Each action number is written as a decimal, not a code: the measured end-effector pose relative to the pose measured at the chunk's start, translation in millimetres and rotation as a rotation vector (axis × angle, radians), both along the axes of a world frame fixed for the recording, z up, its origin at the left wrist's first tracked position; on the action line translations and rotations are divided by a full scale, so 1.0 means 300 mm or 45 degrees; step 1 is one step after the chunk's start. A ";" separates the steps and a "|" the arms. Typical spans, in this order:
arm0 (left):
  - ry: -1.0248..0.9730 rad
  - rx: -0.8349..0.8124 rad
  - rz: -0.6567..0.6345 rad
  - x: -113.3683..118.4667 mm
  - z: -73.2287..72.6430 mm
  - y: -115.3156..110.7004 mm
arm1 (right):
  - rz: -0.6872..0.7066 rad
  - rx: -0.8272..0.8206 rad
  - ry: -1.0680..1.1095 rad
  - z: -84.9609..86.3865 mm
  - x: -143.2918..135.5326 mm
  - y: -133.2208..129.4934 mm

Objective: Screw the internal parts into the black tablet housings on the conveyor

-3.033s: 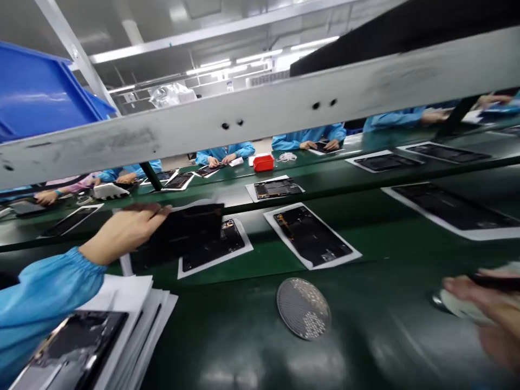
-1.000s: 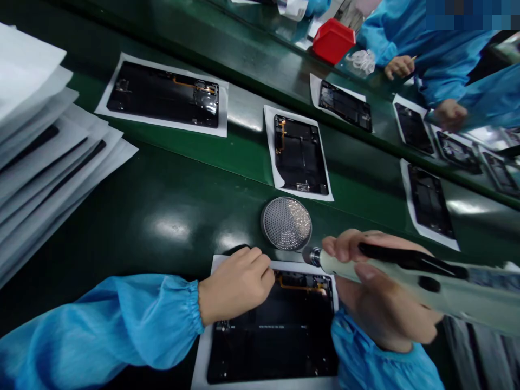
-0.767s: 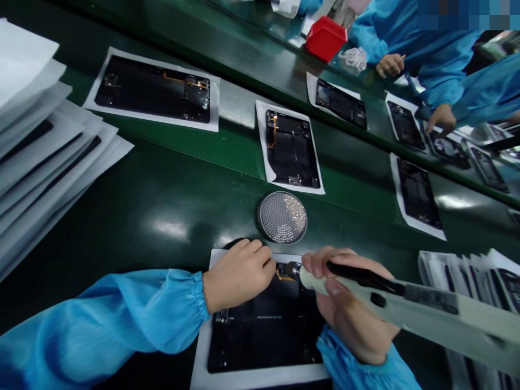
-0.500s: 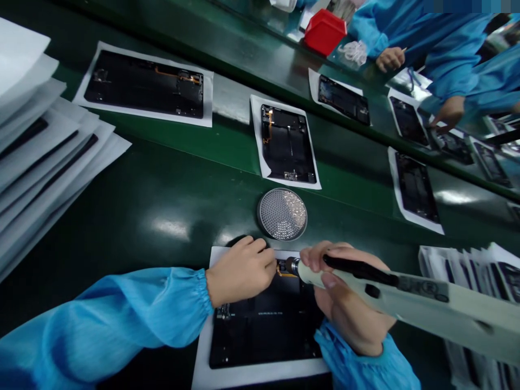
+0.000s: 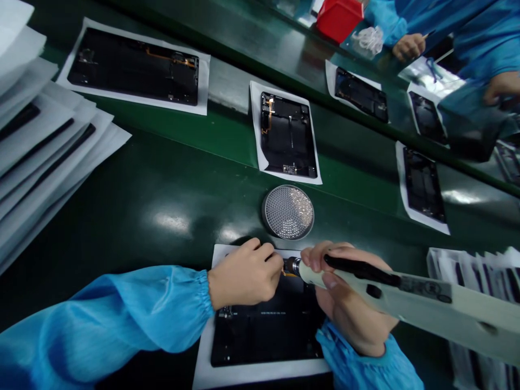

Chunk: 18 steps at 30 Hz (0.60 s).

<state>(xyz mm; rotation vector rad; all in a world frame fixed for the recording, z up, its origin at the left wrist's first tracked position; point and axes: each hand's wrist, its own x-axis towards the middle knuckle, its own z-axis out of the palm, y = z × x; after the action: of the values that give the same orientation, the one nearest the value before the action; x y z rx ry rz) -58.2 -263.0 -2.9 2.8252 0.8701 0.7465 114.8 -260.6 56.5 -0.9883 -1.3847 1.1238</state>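
Observation:
A black device panel (image 5: pixel 266 338) lies on a white sheet (image 5: pixel 205 352) at the bottom centre. My right hand (image 5: pixel 349 292) is wrapped round a pale electric screwdriver (image 5: pixel 422 303), whose metal tip points left at the panel's upper edge, by an orange flex strip. Beside that tip, my left hand (image 5: pixel 247 272) rests over the panel's upper part with its fingers curled together; what they pinch, if anything, is hidden. Just beyond both hands sits a round dish (image 5: pixel 288 212) with a dotted surface and small shiny pieces on its right side.
More panels on white sheets lie beyond, such as one at centre (image 5: pixel 289 135) and one at upper left (image 5: pixel 134 67). Stacks of sheeted panels stand left (image 5: pixel 49 141) and right (image 5: pixel 479 276). A red bin (image 5: pixel 339 20) and a person's hand (image 5: pixel 409 46) are at the top right.
The view has shifted a little. My left hand has moved slightly right, nearer the screwdriver tip. Across the table, a person's hand and sleeve have moved, and a dark panel there is now lifted.

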 end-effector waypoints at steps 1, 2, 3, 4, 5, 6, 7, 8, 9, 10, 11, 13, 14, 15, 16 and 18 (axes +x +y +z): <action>0.010 -0.006 -0.005 0.000 0.002 0.000 | -0.003 -0.006 -0.004 -0.001 -0.001 0.000; 0.016 -0.013 -0.009 -0.001 0.003 0.000 | -0.004 -0.010 -0.010 -0.001 -0.001 -0.001; 0.015 -0.016 -0.010 -0.001 0.004 -0.001 | -0.006 -0.012 -0.017 -0.002 -0.001 -0.002; 0.012 -0.019 -0.006 -0.001 0.005 -0.001 | -0.007 -0.015 -0.025 -0.002 0.000 -0.002; 0.004 -0.020 -0.001 -0.002 0.005 -0.001 | -0.004 -0.019 -0.032 -0.002 0.000 -0.003; -0.004 -0.022 0.003 -0.002 0.005 -0.001 | -0.002 -0.020 -0.035 -0.003 0.001 -0.004; -0.009 -0.024 0.000 -0.003 0.006 -0.001 | 0.001 -0.022 -0.033 -0.004 0.001 -0.005; -0.011 -0.027 -0.004 -0.004 0.006 -0.001 | 0.005 -0.021 -0.027 -0.005 0.001 -0.005; -0.007 -0.036 -0.006 -0.004 0.007 -0.001 | 0.011 -0.017 -0.022 -0.006 0.001 -0.005; 0.003 -0.049 -0.010 -0.005 0.007 -0.001 | 0.018 -0.012 -0.015 -0.006 0.000 -0.005; 0.012 -0.061 -0.013 -0.006 0.009 -0.002 | 0.026 -0.006 -0.010 -0.006 -0.001 -0.005; 0.020 -0.085 -0.015 -0.008 0.011 -0.004 | 0.036 0.000 -0.018 -0.005 -0.003 -0.003; 0.019 -0.093 -0.015 -0.008 0.012 -0.007 | 0.034 0.004 -0.027 -0.005 -0.005 -0.003; 0.015 -0.098 -0.013 -0.007 0.014 -0.009 | 0.031 0.007 -0.034 -0.005 -0.006 -0.003; 0.010 -0.100 -0.003 -0.007 0.016 -0.013 | 0.030 0.010 -0.040 -0.007 -0.007 -0.003; 0.008 -0.099 0.034 -0.005 0.019 -0.022 | 0.027 0.012 -0.042 -0.013 -0.006 -0.006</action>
<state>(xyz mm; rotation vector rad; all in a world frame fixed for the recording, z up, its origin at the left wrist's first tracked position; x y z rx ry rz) -59.7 -269.5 2.9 2.7546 0.9183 0.6917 112.9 -262.2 52.5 -0.9911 -1.4285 1.1206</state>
